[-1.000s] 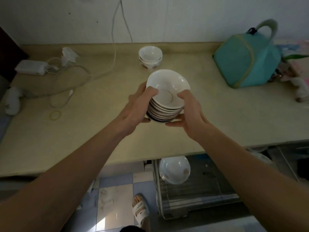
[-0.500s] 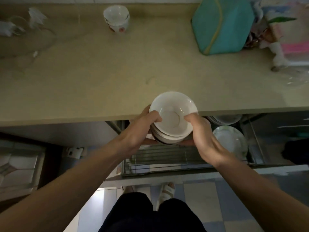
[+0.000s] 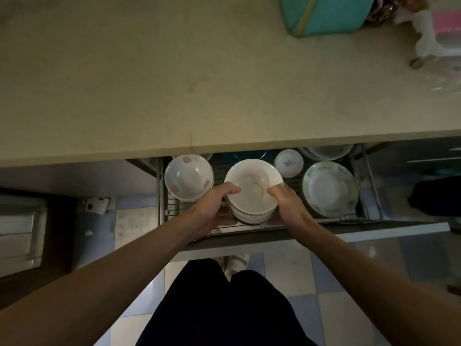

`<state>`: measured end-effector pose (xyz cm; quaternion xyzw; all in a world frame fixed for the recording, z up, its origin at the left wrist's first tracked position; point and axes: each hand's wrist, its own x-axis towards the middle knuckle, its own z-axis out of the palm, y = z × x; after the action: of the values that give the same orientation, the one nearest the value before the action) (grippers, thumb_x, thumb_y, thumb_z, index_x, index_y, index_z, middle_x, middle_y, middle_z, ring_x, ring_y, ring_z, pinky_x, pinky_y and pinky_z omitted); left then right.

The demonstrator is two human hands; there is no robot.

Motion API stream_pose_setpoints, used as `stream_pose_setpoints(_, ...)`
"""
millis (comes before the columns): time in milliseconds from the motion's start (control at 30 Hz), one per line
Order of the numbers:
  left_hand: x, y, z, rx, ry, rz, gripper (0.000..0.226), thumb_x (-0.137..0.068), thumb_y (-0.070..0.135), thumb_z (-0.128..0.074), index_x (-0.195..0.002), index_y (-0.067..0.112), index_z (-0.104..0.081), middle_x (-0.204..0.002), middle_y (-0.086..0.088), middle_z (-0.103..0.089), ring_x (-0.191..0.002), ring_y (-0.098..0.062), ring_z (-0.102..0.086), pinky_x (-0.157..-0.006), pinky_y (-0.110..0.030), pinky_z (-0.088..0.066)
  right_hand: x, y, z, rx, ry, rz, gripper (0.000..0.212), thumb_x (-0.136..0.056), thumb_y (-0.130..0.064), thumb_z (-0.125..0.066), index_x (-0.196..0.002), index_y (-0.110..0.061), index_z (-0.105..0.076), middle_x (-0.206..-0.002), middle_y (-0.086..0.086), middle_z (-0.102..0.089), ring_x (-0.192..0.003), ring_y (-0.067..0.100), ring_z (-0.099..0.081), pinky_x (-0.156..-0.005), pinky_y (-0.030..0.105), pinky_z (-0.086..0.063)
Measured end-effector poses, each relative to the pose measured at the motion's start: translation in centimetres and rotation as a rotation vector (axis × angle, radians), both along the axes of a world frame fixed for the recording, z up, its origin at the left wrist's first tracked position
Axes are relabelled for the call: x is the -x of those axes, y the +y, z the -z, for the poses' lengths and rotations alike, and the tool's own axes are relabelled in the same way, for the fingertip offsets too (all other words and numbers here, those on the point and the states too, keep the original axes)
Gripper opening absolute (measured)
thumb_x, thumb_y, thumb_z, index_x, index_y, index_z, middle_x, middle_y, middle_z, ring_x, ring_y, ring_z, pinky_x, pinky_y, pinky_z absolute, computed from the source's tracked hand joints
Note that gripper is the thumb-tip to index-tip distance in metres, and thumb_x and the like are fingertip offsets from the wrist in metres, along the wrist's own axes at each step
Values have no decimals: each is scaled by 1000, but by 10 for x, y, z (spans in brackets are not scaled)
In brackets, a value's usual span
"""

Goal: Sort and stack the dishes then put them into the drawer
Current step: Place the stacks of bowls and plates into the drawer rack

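While both arms reach down, the left hand (image 3: 209, 208) and right hand (image 3: 290, 208) curl round a stack of bowls (image 3: 253, 193) over the open wire drawer (image 3: 274, 231), between a floral bowl (image 3: 188, 180) and green-rimmed plate (image 3: 330, 189).

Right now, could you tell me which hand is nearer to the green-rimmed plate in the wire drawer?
The right hand. It grips the right side of the stack of white bowls, just left of the green-rimmed plate. The left hand grips the stack's far side, farther away.
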<state>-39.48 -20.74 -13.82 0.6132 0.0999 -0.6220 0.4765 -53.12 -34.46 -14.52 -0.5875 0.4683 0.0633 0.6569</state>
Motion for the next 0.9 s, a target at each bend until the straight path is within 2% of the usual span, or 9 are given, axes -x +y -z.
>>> stream_pose_setpoints(200,-9,-1,44,47,52,-24,39,-74,33,-70,-108,15,-65,-104,-9,-69,-105,-26,-65,-86,-41,-58,-11,-20,39,-164,51,-5,12,-95,-33,-56,-106,-37,-56,-119,7,-60,-108,28,-61,-84,49,-61)
stream_pose_setpoints(300,-8,-3,61,9,77,-35,23,-87,23,-63,-109,13,-63,-111,-14,-67,-112,-32,-63,-102,-51,-53,-11,-30,55,-292,36,-54,28,-93,-19,-60,-111,-40,-55,-123,8,-57,-114,31,-60,-80,44,-63)
stream_pose_setpoints(367,-6,-8,69,-25,82,-60,30,-80,21,-63,-109,12,-61,-114,-17,-63,-112,-35,-62,-106,-55,-49,-12,-37,67,-352,30,-74,34,-91,-13,-62,-114,-38,-55,-125,8,-56,-116,31,-59,-82,46,-63)
stream_pose_setpoints(433,-3,-16,75,-55,80,-92,38,-70,20,-61,-107,14,-58,-116,-18,-60,-114,-37,-60,-105,-56,-50,-15,-45,81,-352,37,-107,38,-90,-12,-64,-117,-36,-55,-127,9,-57,-118,32,-58,-89,53,-60)
stream_pose_setpoints(500,1,-25,83,-68,73,-144,27,-78,15,-56,-105,18,-53,-119,-18,-56,-113,-38,-59,-100,-53,-54,-19,-53,96,-344,45,-144,40,-89,-12,-65,-120,-36,-56,-129,9,-57,-119,34,-57,-92,57,-58)
stream_pose_setpoints(633,4,-39,102,-64,48,-296,21,-88,7,-45,-106,17,-51,-119,-20,-52,-113,-42,-56,-88,-52,-58,-36,-71,120,-361,8,-239,37,-85,-17,-67,-114,-39,-60,-124,10,-60,-117,35,-59,-82,46,-61)
stream_pose_setpoints(733,-1,-49,116,-87,23,-387,20,-89,4,-44,-100,19,-50,-111,-19,-51,-108,-42,-54,-96,-59,-54,-50,-84,141,-347,-13,-286,40,-79,-22,-70,-114,-39,-61,-123,9,-62,-114,33,-61,-79,43,-61)
stream_pose_setpoints(800,-6,-55,126,-99,-7,-431,27,-88,2,-45,-108,20,-48,-112,-18,-50,-105,-39,-54,-100,-59,-51,-58,-91,156,-353,-25,-294,40,-87,-17,-69,-117,-40,-59,-124,6,-62,-115,31,-61,-82,47,-62)
stream_pose_setpoints(900,-13,-59,140,-136,-19,-502,53,-87,-1,-45,-138,14,-39,-116,-17,-46,-102,-38,-54,-84,-52,-55,-67,-97,175,-373,-43,-300,41,-86,-18,-70,-119,-41,-60,-125,4,-63,-116,30,-60,-87,50,-61)
